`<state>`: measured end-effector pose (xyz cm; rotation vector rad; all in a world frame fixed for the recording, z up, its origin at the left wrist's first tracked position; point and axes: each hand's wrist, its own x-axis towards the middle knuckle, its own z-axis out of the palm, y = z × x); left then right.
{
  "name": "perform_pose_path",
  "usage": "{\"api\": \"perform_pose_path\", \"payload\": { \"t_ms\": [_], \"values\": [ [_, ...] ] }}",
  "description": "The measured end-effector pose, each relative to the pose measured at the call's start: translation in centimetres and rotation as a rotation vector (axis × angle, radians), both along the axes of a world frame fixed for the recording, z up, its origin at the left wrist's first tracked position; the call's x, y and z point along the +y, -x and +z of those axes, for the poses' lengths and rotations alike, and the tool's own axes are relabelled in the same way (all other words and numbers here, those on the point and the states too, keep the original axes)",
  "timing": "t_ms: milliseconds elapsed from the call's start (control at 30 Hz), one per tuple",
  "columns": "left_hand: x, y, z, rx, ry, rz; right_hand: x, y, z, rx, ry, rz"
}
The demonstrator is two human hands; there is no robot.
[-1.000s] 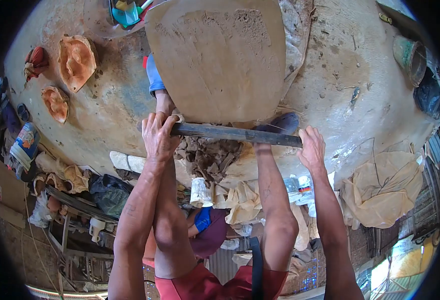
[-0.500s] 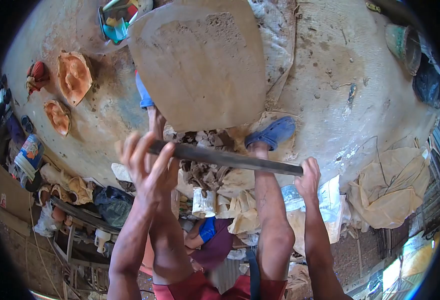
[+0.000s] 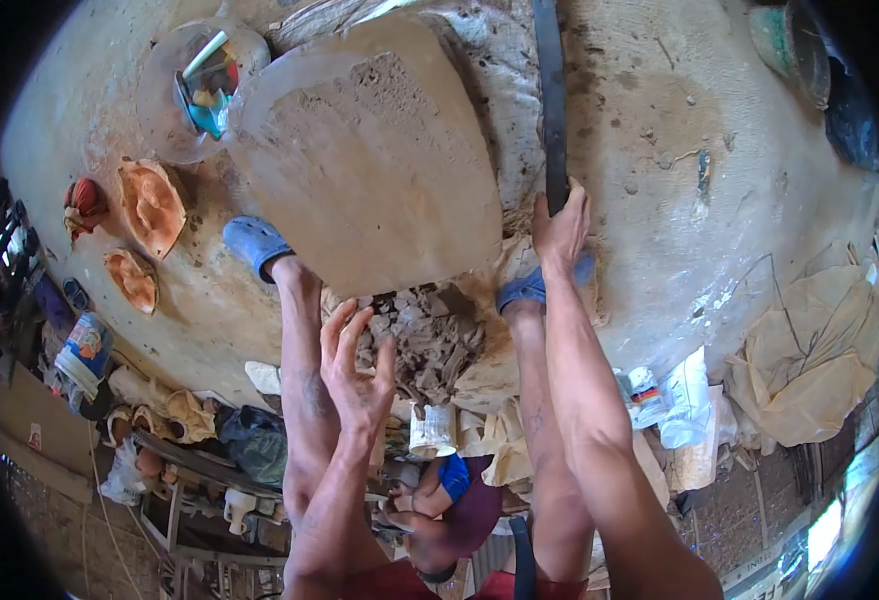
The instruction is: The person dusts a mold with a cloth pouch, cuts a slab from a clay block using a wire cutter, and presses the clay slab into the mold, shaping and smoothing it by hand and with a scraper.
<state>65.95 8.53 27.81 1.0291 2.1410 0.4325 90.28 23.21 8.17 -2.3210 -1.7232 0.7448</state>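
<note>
My right hand is wrapped round the near end of a long dark flat bar. The bar points away from me, to the right of a broad clay-smeared slab. Nearer to me, my left hand hangs with its fingers bent and apart, apparently holding nothing. It is just left of a heap of grey-brown clay scraps, below the slab's near edge. My feet, in blue clogs, stand on either side of the slab.
Orange clay moulds and a red bundle lie at the left. A clear basin with tools stands at the upper left. A white pot is behind the heap, near another person. Brown sheeting lies right.
My left hand has let go of the bar and come down towards the clay scraps. My right hand has swung the bar from crosswise to pointing away, right of the slab.
</note>
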Motion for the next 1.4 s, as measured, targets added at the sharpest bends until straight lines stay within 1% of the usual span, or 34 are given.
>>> {"api": "perform_pose_path", "payload": {
  "t_ms": [33, 67, 133, 167, 200, 267, 300, 367, 467, 533, 567, 667, 733, 800, 867, 900, 933, 967, 1000, 1033, 1067, 1100, 1133, 1200, 1233, 1267, 1300, 1333, 1367, 1400],
  "values": [
    [0.1, 0.1, 0.0, -0.015, 0.030, 0.038, -1.3, 0.4, 0.2, 0.014, -0.135, 0.049],
    [0.0, 0.4, -0.3, -0.011, 0.038, 0.033, -2.8, 0.9, 0.8, 0.018, -0.127, 0.043],
    [-0.6, 0.9, -1.7, 0.004, -0.013, 0.149, -5.6, 3.6, 4.4, 0.230, 0.134, -0.463],
    [-0.7, 1.2, -2.1, -0.008, -0.017, 0.206, -7.5, 5.6, 6.1, 0.360, 0.193, -0.646],
    [-0.8, 1.5, -2.3, -0.014, -0.021, 0.200, -9.3, 8.1, 7.8, 0.495, 0.252, -0.828],
    [-1.0, 2.6, -2.4, -0.010, 0.009, 0.242, -9.1, 14.1, 12.6, 0.625, 0.263, -0.994],
    [-0.9, 2.8, -2.4, -0.009, -0.035, 0.291, -9.3, 16.6, 12.4, 0.668, 0.255, -1.072],
    [-1.0, 4.0, -2.6, -0.008, -0.069, 0.299, -8.7, 20.0, 12.0, 0.679, 0.235, -1.155],
    [0.6, 5.6, -2.1, -0.002, -0.123, 0.296, -8.2, 22.1, 11.7, 0.602, 0.181, -1.183],
    [2.1, 6.6, -1.3, 0.102, -0.055, -0.113, -8.3, 22.3, 12.6, 0.530, 0.148, -1.179],
    [1.9, 7.1, -2.0, 0.056, -0.089, -0.221, -8.4, 22.3, 13.0, 0.497, 0.141, -1.171],
    [1.6, 6.5, -3.3, 0.027, 0.006, -0.476, -8.6, 22.2, 14.2, 0.450, 0.100, -1.125],
    [3.3, 5.9, -3.5, -0.007, 0.017, -0.557, -8.5, 21.9, 15.2, 0.478, 0.046, -1.087],
    [5.6, 5.7, -3.7, -0.027, -0.006, -0.554, -8.3, 21.8, 16.6, 0.557, -0.059, -1.041],
    [7.3, 5.9, -4.3, -0.157, -0.082, -0.629, -7.6, 22.4, 18.1, 0.558, -0.078, -1.011],
    [7.4, 5.9, -4.0, -0.178, -0.173, -0.591, -7.1, 22.6, 18.6, 0.521, -0.114, -0.926],
    [7.4, 6.3, -3.6, -0.166, -0.183, -0.581, -6.7, 23.0, 19.0, 0.486, -0.153, -0.845],
    [7.4, 6.6, -3.1, -0.236, -0.152, -0.572, -6.4, 23.3, 19.4, 0.472, -0.211, -0.798],
    [7.7, 6.9, -2.5, -0.308, -0.123, -0.566, -6.1, 23.7, 20.1, 0.482, -0.224, -0.792],
    [8.6, 7.5, -0.9, -0.375, -0.124, -0.521, -5.6, 24.1, 21.5, 0.559, -0.205, -0.816],
    [9.3, 8.4, 0.9, -0.369, -0.136, -0.519, -5.3, 24.5, 23.2, 0.634, -0.182, -0.838],
    [10.3, 9.4, 3.1, -0.423, -0.093, -0.500, -4.6, 24.9, 25.9, 0.747, -0.186, -0.803],
    [11.2, 10.5, 5.6, -0.478, -0.048, -0.481, -5.1, 24.2, 26.4, 0.776, -0.294, -0.611],
    [13.1, 12.8, 10.9, -0.472, -0.066, -0.473, -6.6, 22.3, 25.9, 0.967, -0.343, -0.601],
    [13.8, 14.1, 13.8, -0.503, -0.015, -0.486, -5.5, 23.3, 26.1, 1.206, -0.244, -0.924],
    [14.3, 15.4, 16.5, -0.533, 0.034, -0.501, -8.6, 21.6, 22.4, 1.112, -0.090, -0.940],
    [14.4, 16.7, 18.9, -0.524, 0.022, -0.500, -9.5, 21.3, 20.6, 1.025, 0.067, -0.941],
    [14.2, 18.1, 21.1, -0.623, 0.079, -0.414, -10.5, 21.5, 18.7, 1.171, 0.126, -0.971],
    [13.5, 19.6, 22.8, -0.722, 0.138, -0.325, -9.3, 23.4, 18.7, 1.315, 0.191, -0.997],
    [12.3, 21.4, 24.1, -0.712, 0.132, -0.316, -8.3, 25.5, 18.7, 1.460, 0.269, -1.020]
  ]
}}
